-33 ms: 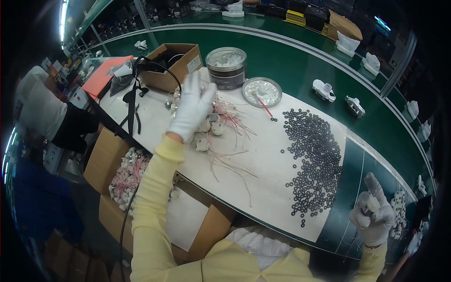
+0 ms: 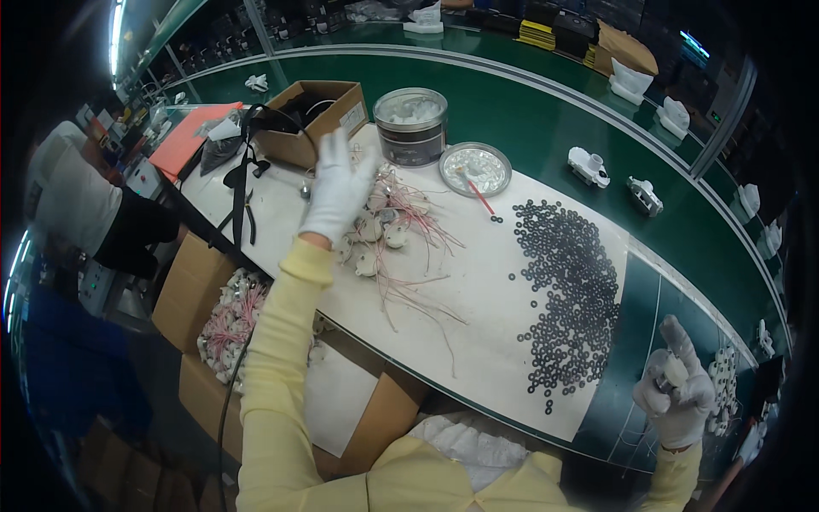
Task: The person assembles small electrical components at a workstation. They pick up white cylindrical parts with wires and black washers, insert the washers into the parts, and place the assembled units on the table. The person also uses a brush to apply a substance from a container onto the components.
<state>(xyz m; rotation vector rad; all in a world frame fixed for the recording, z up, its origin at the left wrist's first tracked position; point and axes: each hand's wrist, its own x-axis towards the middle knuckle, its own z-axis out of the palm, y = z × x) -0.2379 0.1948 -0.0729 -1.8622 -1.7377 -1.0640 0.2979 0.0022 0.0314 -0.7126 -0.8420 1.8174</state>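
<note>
My left hand [image 2: 339, 189], in a white glove, hovers over the near side of a heap of small white motors [image 2: 368, 260] with thin red and pale wires. Its fingers are stretched and apart, and nothing shows in them. At the right end of the table, my right hand [image 2: 682, 401], also gloved, is closed around a small motor [image 2: 674, 369] with a white and metal body. Its index finger points up, and thin wires hang below the hand. Many black rubber rings [image 2: 567, 294] lie spread on the white sheet between the hands.
Behind the heap stand a cardboard box [image 2: 305, 158], a tin of pale grease [image 2: 411, 141] and its lid [image 2: 475, 162] with a red-handled brush. Pliers [image 2: 250, 218] lie at left. Below is a carton of wired motors [image 2: 229, 328]. White housings [image 2: 589, 165] sit on the green conveyor.
My left hand has shifted slightly left, and its fingers look more spread. My right hand stays in nearly the same place with the motor.
</note>
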